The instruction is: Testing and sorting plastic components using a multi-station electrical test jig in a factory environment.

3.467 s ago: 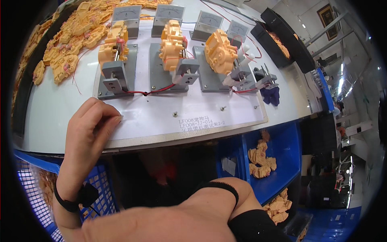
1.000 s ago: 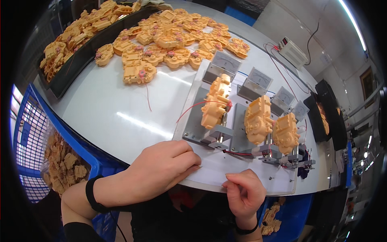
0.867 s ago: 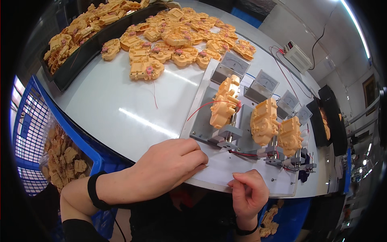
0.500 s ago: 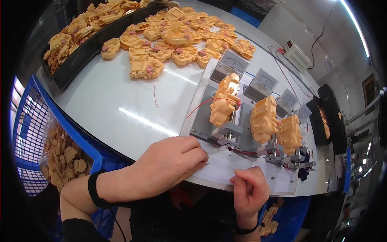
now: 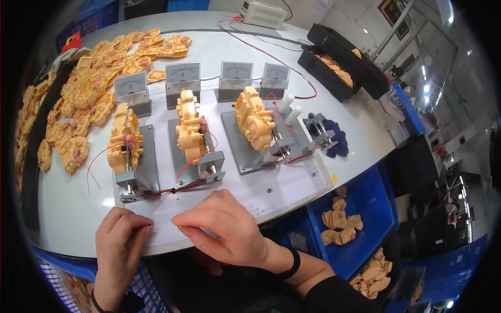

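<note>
Both hands were at the front of the table [image 5: 62,203], low over the near edge of a white sheet [image 5: 305,185]. Left hand [image 5: 116,245]: thumb and index tips pressed together, other fingers curled; couldn't make out whether anything small sat between them. Nearest item was the left grey fixture [image 5: 150,161], just ahead. Right hand [image 5: 229,227]: thumb and index tips also drawn together, pointing at the left hand, the two hands apart. Middle grey fixture [image 5: 212,160] was just beyond it.

Three orange plastic housings, one per fixture: left housing [image 5: 123,138], middle housing [image 5: 189,128], right housing [image 5: 254,117]. All stood on edge against metal shafts, neither hand on them. Thin red wire from the left housing trailed past the sheet's left side. Right grey fixture [image 5: 236,146] stood beside two white posts [image 5: 290,108].

Four panel meters [image 5: 182,78] lined up behind. Loose pile of housings [image 5: 78,104] on the table, far left. Dark cloth [image 5: 337,138] lay right of the fixtures. Blue bin [image 5: 373,214] below the table's right front held more orange parts.
</note>
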The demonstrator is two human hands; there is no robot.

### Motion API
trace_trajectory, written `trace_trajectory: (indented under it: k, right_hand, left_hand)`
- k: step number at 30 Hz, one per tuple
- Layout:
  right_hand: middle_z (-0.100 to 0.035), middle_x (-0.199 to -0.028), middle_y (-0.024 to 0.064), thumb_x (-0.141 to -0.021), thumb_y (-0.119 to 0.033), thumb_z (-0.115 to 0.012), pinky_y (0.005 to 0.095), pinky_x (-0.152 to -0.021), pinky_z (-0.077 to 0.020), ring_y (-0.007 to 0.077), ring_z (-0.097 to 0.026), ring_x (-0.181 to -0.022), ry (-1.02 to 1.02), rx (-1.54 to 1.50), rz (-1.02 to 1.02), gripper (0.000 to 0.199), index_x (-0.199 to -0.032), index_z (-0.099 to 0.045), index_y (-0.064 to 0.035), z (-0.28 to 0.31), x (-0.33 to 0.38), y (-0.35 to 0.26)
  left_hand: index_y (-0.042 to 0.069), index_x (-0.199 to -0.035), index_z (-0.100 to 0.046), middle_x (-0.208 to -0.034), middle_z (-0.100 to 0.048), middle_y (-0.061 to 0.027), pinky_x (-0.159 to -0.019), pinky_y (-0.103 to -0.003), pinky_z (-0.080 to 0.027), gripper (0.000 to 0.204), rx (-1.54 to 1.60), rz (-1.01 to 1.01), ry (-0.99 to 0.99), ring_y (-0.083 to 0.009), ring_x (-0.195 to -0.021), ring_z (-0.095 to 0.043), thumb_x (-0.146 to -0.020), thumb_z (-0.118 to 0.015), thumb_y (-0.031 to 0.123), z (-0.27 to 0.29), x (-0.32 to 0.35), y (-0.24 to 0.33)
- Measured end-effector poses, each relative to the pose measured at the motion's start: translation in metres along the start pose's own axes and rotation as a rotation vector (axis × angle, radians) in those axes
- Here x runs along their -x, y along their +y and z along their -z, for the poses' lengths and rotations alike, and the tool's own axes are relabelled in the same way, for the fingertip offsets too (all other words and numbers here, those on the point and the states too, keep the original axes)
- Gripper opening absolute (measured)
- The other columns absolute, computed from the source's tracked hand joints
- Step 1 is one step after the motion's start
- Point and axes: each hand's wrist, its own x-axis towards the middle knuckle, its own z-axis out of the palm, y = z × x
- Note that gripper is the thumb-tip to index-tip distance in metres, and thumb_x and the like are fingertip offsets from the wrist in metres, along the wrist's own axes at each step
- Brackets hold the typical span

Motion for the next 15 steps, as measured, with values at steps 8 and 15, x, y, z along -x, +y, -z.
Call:
trace_trajectory:
  k: [8, 15]
  right_hand:
    - [-0.069, -0.089, 0.0014, -0.083, 0.002, -0.077, 0.0307, -0.072, -0.0449, 0.0187, -0.060, -0.075, 0.000, -0.011, 0.003, 0.029, -0.110, -0.072, -0.0081, -0.0047, 0.0011, -0.0024]
    - [-0.069, -0.089, 0.0017, -0.083, 0.002, -0.077, 0.0310, -0.071, -0.0444, 0.0194, -0.060, -0.075, -0.013, 0.002, 0.000, 0.029, -0.110, -0.072, -0.0077, -0.0033, 0.0005, -0.0026]
  left_hand:
    - [0.001, -0.092, -0.067, -0.086, -0.060, -0.0112, -0.065, -0.034, -0.047, 0.013, -0.009, 0.005, 0.018, -0.0259, -0.074, -0.060, -0.083, -0.075, -0.003, 0.0029, 0.0038, 0.0023]
    - [0.000, -0.091, -0.066, -0.085, -0.060, -0.0118, -0.066, -0.035, -0.047, 0.012, 0.006, 0.015, 0.025, -0.0269, -0.074, -0.060, -0.083, -0.074, -0.004, 0.0003, 0.0017, 0.0020]
